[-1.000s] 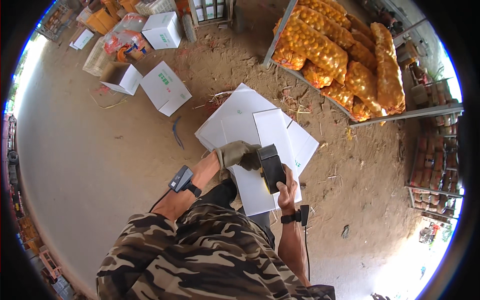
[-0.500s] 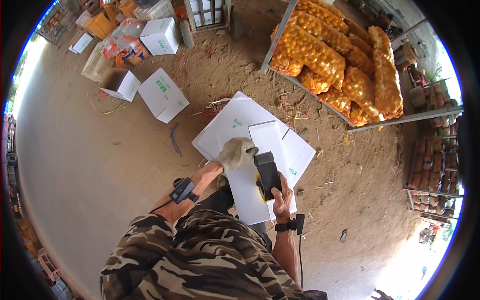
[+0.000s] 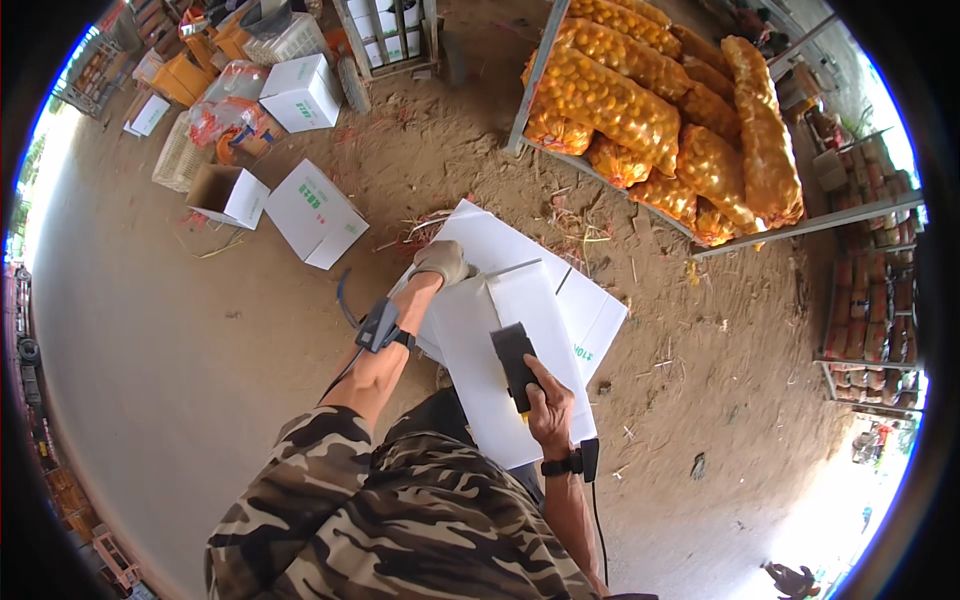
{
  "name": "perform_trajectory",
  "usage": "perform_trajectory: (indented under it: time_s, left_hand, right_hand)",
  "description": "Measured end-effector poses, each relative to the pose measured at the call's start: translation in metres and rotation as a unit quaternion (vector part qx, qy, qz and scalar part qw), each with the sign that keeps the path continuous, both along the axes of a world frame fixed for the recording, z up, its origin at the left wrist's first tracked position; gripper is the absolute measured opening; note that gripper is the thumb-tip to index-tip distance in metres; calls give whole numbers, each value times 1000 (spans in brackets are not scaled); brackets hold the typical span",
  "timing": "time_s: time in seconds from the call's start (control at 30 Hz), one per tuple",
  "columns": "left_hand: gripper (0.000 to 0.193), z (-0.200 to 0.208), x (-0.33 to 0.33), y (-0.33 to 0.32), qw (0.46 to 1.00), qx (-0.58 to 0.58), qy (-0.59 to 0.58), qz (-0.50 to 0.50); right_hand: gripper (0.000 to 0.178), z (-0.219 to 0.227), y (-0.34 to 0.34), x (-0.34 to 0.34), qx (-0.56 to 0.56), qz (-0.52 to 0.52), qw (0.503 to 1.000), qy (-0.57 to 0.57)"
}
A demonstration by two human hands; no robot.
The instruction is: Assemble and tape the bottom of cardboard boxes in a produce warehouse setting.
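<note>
Your gloved left hand [image 3: 441, 262] has moved farther across the white carton [image 3: 465, 350], grip unreadable, leaving the black tool [image 3: 514, 360] gripped by your right hand [image 3: 552, 410] alone.

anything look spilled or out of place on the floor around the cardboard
Yes: loose pale straw and reddish shreds lie scattered on the brown dirt floor beside the white cardboard sheets, looking like unswept litter.

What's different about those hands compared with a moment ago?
The gloved left hand has moved away from the black tool, forward and leftward, to the far-left side of the white cardboard; its grip is hidden. The right hand still holds the tool, and the filled net bags stayed put.
</note>
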State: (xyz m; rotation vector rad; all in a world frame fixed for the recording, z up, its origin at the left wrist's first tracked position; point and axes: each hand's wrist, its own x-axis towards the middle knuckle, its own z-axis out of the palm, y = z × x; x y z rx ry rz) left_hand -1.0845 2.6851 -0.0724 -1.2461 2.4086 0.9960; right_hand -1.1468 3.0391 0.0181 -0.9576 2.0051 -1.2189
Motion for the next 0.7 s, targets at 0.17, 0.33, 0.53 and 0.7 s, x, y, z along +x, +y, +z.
perform_trajectory:
  time_s: [0.17, 0.33, 0.53, 0.7]
  left_hand:
    - [43, -37, 20, -8, 998, -25, -21, 60]
    - [43, 31, 5, 55, 990, -45, 129, -30]
    - [56, -6, -1, 46, 995, -13, 89, -49]
    - [63, -39, 3, 27, 994, 43, 100, -32]
  right_hand:
    - [49, -4, 0, 3, -49, 7, 998, -32]
    - [50, -4, 7, -8, -16, -20, 986, -167]
    - [51, 7, 8, -14, 13, 18, 979, -204]
    - [49, 29, 74, -3, 40, 18, 984, -175]
